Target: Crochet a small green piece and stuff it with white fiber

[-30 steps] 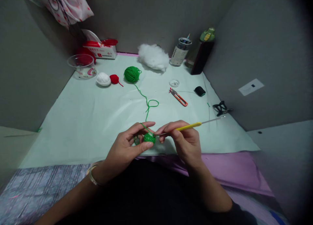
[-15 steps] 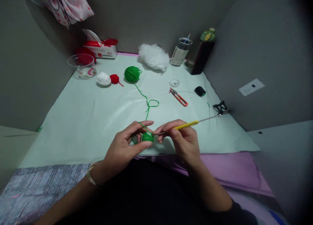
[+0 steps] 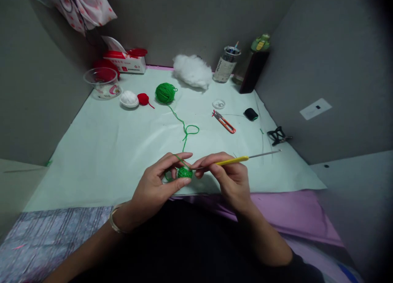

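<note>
Between the thumb and fingers of my left hand (image 3: 156, 184) is a small round piece of green crochet work (image 3: 185, 173). A strand of green yarn (image 3: 184, 142) passes over my left fingers and runs back to the green yarn ball (image 3: 165, 93). My right hand (image 3: 231, 177) grips a crochet hook (image 3: 232, 160) by its yellow handle. One thin metal end of the hook meets the crochet work; the other points out to the right. Exactly how the tip sits in the stitches is too small to tell.
Orange thread snips (image 3: 225, 122) lie beyond my right hand, near a small white lid (image 3: 218, 104) and a dark thread bundle (image 3: 251, 114). White stuffing (image 3: 193, 71), a pen jar (image 3: 226, 65) and a bottle (image 3: 255, 66) stand at the back. A plastic tub (image 3: 104, 84) is far left.
The crochet hook has turned slightly in my right hand, its free end now lower and less steep. My left hand keeps the crochet work in nearly the same place.
</note>
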Demonstrator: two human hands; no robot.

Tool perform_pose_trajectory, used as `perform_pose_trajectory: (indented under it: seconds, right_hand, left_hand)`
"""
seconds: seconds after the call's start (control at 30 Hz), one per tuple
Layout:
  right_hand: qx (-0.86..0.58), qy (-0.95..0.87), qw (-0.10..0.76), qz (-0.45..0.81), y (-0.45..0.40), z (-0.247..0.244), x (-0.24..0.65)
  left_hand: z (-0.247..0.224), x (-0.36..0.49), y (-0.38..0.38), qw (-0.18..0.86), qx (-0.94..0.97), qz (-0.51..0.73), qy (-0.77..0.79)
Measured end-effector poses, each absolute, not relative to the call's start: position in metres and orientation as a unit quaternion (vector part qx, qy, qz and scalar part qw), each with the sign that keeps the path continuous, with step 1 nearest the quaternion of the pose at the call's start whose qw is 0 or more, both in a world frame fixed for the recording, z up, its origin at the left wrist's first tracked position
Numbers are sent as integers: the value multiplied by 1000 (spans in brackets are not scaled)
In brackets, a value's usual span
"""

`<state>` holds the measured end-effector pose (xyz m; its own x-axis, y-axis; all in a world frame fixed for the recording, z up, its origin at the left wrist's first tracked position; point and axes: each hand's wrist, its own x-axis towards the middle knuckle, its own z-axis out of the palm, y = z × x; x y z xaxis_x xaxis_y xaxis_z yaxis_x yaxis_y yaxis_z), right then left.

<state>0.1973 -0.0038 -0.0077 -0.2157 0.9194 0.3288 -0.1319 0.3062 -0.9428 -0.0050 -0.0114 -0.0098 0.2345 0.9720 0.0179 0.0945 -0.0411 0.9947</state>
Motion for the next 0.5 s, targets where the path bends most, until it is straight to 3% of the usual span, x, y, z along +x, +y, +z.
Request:
perform_pose_trajectory:
  seconds: [0.3, 0.5]
  right_hand:
    - [-319, -736, 470, 368, -3, -2, 203]
    - [-289, -822, 484, 85, -11, -15, 190]
  left_hand:
    - [-8, -6, -13, 465, 634, 422, 452]
    - [-10, 1, -18, 412, 618, 486, 460]
